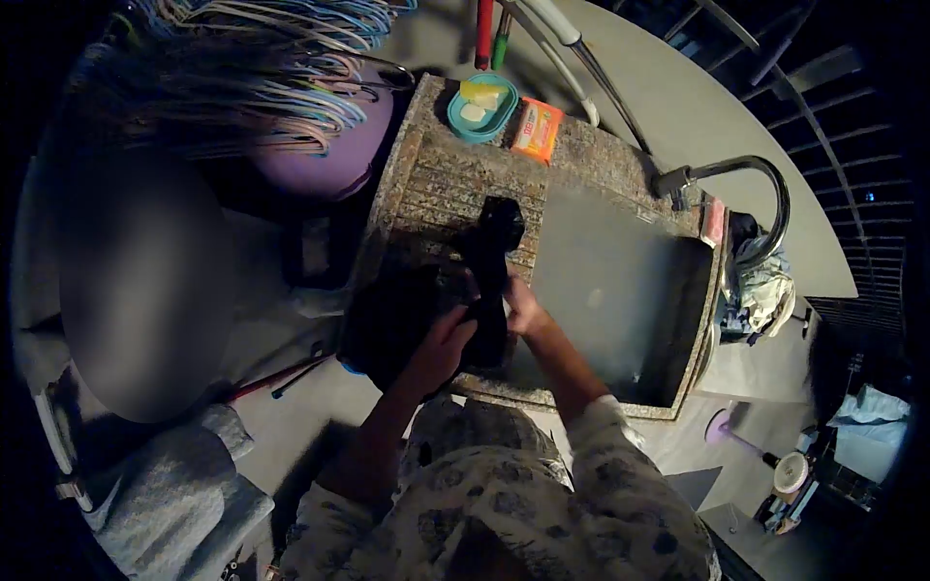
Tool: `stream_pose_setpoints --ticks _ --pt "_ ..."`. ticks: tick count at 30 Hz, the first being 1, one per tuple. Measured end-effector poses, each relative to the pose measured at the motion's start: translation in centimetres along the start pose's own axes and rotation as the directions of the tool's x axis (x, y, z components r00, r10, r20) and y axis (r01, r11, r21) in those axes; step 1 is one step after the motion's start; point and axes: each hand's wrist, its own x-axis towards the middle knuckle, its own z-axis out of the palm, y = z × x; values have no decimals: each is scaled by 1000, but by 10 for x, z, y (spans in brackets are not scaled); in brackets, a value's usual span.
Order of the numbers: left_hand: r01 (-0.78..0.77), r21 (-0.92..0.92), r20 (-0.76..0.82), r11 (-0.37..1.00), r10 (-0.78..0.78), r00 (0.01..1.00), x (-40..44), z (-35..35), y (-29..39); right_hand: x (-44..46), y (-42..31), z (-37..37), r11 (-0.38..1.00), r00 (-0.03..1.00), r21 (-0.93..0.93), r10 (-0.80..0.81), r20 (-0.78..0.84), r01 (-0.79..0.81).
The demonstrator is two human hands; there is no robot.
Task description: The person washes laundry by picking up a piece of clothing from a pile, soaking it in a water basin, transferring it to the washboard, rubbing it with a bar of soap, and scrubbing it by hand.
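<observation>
A dark black garment [402, 315] is bunched over the ribbed washboard side [441, 169] of a speckled stone sink. Its folds run up the ribs to a dark lump [502, 225]. My left hand [448, 341] is closed on the cloth near the front of the board. On the cloth's other side, my right hand [521, 305] grips it too, beside the basin [605, 300]. Some of the fingers on both hands are hidden by the black fabric. The basin's inside is blurred.
A teal soap dish [482, 108] with soap pieces and an orange soap packet [538, 131] stand at the sink's back edge. The curved tap [765, 174] rises at the right, near piled clothes [765, 290]. Hangers [320, 107] lie over a purple basin [329, 155] at left.
</observation>
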Motion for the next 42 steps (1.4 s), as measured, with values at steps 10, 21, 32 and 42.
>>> stream_pose_setpoints --ticks 10,21,32,42 --pt "-60 -272 111 961 93 990 1 -25 -84 78 -101 -22 -17 549 -931 -804 229 364" --pt "-117 938 -55 326 474 879 -11 -5 -69 39 36 18 -407 556 -766 -528 642 498" --pt "-215 890 -24 402 514 857 0 -10 -82 179 -85 -16 -698 301 -715 -672 677 51" --pt "-210 905 -59 371 597 800 3 -9 -88 49 35 3 -516 607 -672 -321 727 532"
